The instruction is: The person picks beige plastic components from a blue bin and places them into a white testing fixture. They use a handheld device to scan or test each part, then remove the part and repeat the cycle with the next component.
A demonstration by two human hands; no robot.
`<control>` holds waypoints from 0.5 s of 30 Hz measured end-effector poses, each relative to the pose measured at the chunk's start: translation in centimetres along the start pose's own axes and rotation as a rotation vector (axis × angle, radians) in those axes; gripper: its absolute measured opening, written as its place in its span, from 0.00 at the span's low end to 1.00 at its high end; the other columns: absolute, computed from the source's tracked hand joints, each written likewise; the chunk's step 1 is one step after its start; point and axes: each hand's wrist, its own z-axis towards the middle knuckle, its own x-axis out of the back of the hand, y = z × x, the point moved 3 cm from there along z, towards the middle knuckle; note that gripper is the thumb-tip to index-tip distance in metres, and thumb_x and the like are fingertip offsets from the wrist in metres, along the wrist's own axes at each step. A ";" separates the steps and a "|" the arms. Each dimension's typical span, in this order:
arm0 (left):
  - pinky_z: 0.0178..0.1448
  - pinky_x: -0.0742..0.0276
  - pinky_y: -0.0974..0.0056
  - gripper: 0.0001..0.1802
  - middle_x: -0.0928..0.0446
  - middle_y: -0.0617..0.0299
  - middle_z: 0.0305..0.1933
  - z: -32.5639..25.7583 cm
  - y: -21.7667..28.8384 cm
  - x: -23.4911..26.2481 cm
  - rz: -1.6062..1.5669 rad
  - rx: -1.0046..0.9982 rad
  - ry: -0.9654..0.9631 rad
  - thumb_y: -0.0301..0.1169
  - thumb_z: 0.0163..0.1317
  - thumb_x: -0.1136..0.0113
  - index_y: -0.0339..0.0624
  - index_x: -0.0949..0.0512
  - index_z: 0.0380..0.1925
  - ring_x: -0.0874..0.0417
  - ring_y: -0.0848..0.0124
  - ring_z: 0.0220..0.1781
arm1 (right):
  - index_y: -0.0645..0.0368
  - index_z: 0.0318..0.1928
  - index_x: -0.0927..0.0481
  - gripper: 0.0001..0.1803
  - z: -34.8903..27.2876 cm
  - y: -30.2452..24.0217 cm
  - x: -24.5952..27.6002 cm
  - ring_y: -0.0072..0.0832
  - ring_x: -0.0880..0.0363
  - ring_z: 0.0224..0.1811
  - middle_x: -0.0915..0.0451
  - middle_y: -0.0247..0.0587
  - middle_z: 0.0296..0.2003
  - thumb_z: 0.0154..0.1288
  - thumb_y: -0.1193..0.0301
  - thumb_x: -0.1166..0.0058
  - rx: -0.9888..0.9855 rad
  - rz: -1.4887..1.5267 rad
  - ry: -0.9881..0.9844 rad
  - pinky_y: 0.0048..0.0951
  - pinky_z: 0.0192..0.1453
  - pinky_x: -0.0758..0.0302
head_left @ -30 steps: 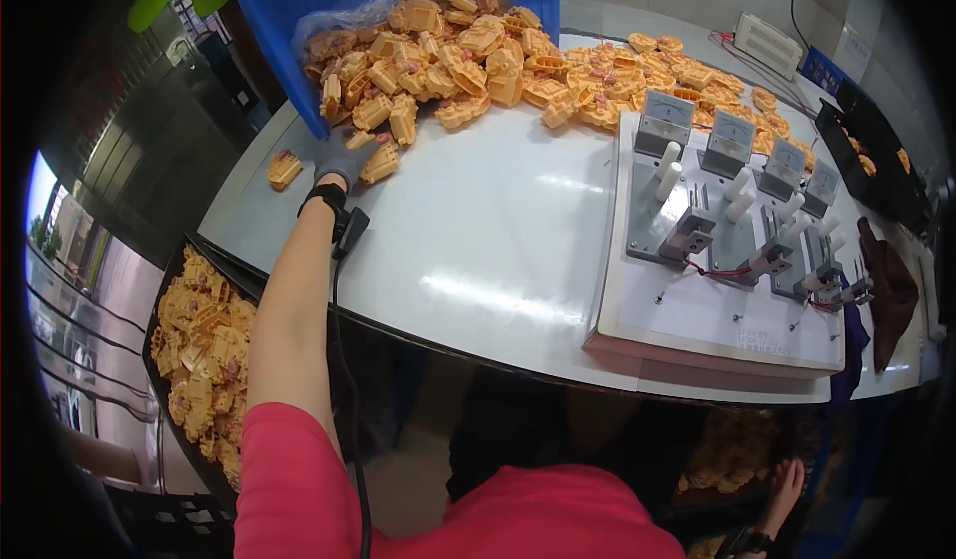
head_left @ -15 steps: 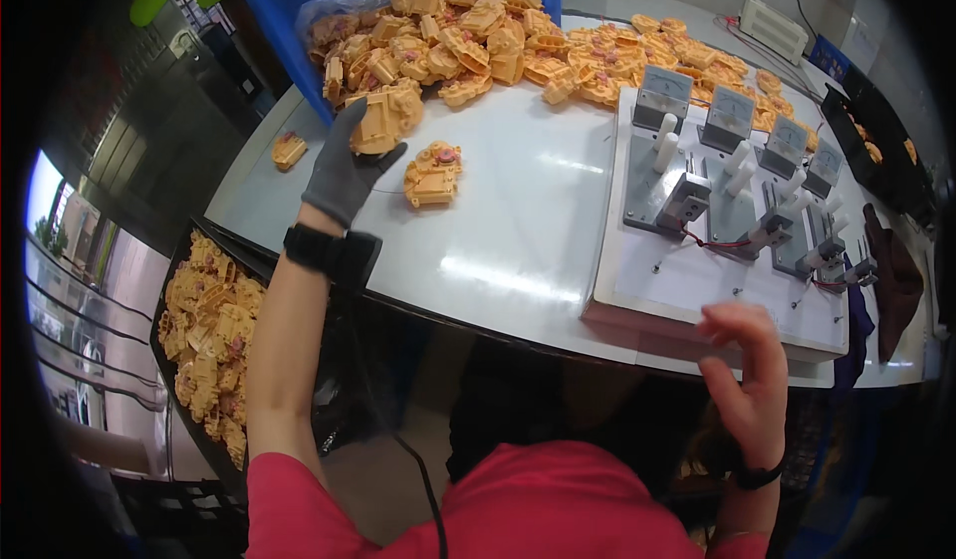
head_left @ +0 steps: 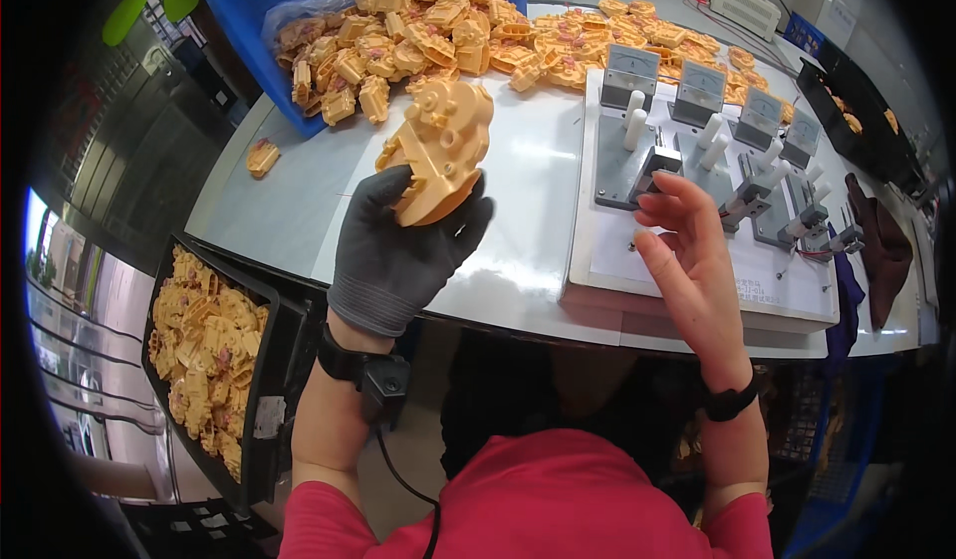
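Note:
My left hand (head_left: 398,245), in a dark grey glove, grips a yellow-orange moulded plastic housing (head_left: 443,146) and holds it up above the white table. Its face with round bosses and a rim points toward me. The bare right hand (head_left: 692,260) hangs with spread, slightly curled fingers and nothing in them. It is in front of the nearest station of a test fixture (head_left: 617,161), a white board with grey clamp blocks, white pegs and dial meters. Whether the fingertips touch the clamp cannot be made out.
A blue bin (head_left: 234,36) lies tipped at the back left, with a heap of housings (head_left: 398,36) spilling onto the table. One housing (head_left: 262,158) lies apart at the left. A black crate (head_left: 261,360) of housings stands lower left. Dark cloths (head_left: 876,250) hang at the right edge.
My left hand has come nearer with the housing, which is now raised and turned. My right hand has moved up and left to the fixture's front. The housing lying mid-table no longer shows.

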 end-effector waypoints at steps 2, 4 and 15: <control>0.59 0.22 0.58 0.25 0.25 0.53 0.55 0.6 0.1 1.8 -0.115 0.044 -0.045 0.31 0.64 0.42 0.38 0.32 0.60 0.22 0.61 0.56 | 0.58 0.63 0.33 0.26 0.2 0.4 -0.1 0.26 0.25 0.51 0.25 0.41 0.48 0.66 0.74 0.42 0.024 0.011 0.020 0.27 0.54 0.27; 0.53 0.21 0.61 0.22 0.24 0.56 0.52 0.7 0.3 2.2 -0.136 0.057 -0.072 0.26 0.64 0.40 0.40 0.31 0.57 0.20 0.66 0.52 | 0.58 0.62 0.33 0.25 0.2 0.7 -0.2 0.25 0.26 0.50 0.26 0.40 0.46 0.66 0.74 0.42 0.026 0.019 0.037 0.26 0.53 0.27; 0.68 0.28 0.57 0.29 0.29 0.56 0.60 -1.3 0.0 2.4 0.114 -0.092 0.020 0.22 0.62 0.41 0.42 0.36 0.64 0.27 0.62 0.63 | 0.59 0.62 0.34 0.23 0.4 1.3 0.2 0.23 0.27 0.47 0.29 0.39 0.48 0.68 0.74 0.44 0.050 -0.001 0.190 0.27 0.55 0.27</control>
